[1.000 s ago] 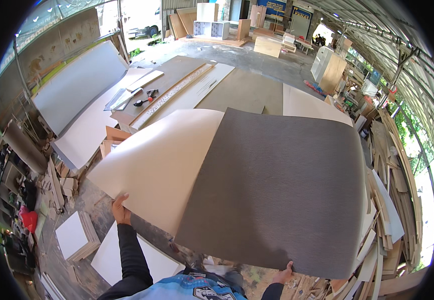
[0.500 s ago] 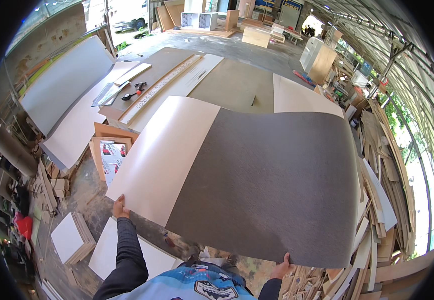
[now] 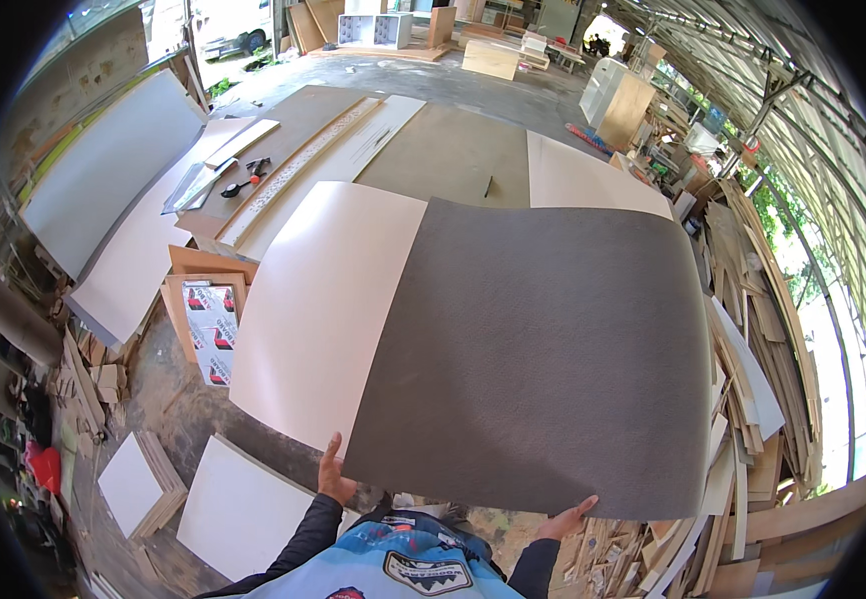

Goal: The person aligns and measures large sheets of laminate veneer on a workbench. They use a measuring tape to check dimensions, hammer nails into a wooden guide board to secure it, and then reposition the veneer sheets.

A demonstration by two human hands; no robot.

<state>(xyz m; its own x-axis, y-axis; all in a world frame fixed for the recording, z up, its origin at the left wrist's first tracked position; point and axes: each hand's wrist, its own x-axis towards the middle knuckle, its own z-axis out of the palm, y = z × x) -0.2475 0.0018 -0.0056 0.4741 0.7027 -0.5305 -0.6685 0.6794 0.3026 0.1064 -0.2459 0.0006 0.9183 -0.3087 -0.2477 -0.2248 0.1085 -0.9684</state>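
A large, flexible laminate sheet (image 3: pixel 543 359), dark grey and gently curved, spreads in front of me over a worktop. A glossy pale sheet (image 3: pixel 328 309) adjoins its left side; whether the two are joined or overlap, I cannot tell. My left hand (image 3: pixel 335 477) grips the near edge where pale meets grey, thumb up on top and fingers partly hidden. On the near edge further right, my right hand (image 3: pixel 568 519) pinches the grey sheet, its thumb above and its other fingers mostly beneath.
Beyond the sheets lies a brown board (image 3: pixel 443 155) with a thin dark tool (image 3: pixel 489 187) on it. Black-and-red hand tools (image 3: pixel 245 183) lie further left. Wood offcuts (image 3: pixel 752 339) are heaped at the right. White panels (image 3: pixel 243 509) rest on the floor at lower left.
My left hand has shifted right along the near edge, from the pale sheet's left corner to the pale-grey border. The pale left corner has moved slightly right. My right hand still holds the near edge.
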